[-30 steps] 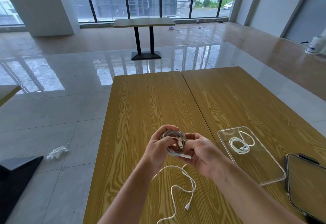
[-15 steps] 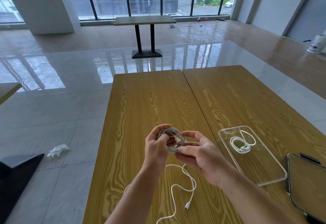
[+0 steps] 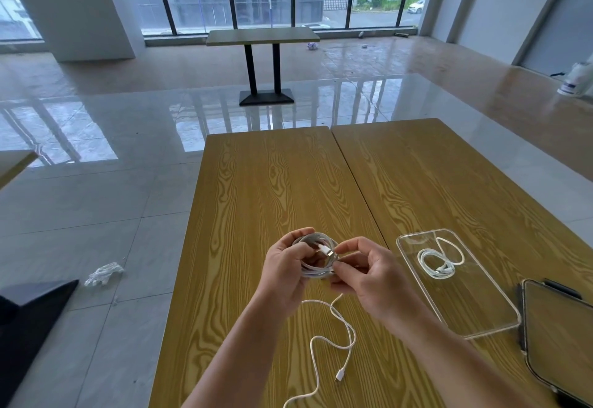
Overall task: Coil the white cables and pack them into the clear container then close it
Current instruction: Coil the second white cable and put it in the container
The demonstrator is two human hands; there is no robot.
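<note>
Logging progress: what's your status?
Both hands on coil. Loose cable on table. One coil in container, lid off. Nothing blocking.

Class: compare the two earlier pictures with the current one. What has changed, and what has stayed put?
The right hand shifted its fingers on the coil, now pinching beside the connector. The left hand keeps holding it. The loose cable, the packed cable and the clear container stayed put.

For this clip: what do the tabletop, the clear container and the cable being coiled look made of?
Tabletop: likely wood-grain laminate; bold, regular grain, smooth satin sheen.
Clear container: rigid transparent plastic, probably acrylic; the grain shows through, edges catch glossy highlights.
Cable, held by the left hand and right hand: white rubbery plastic jacket, matte, bending into soft loops.
</note>
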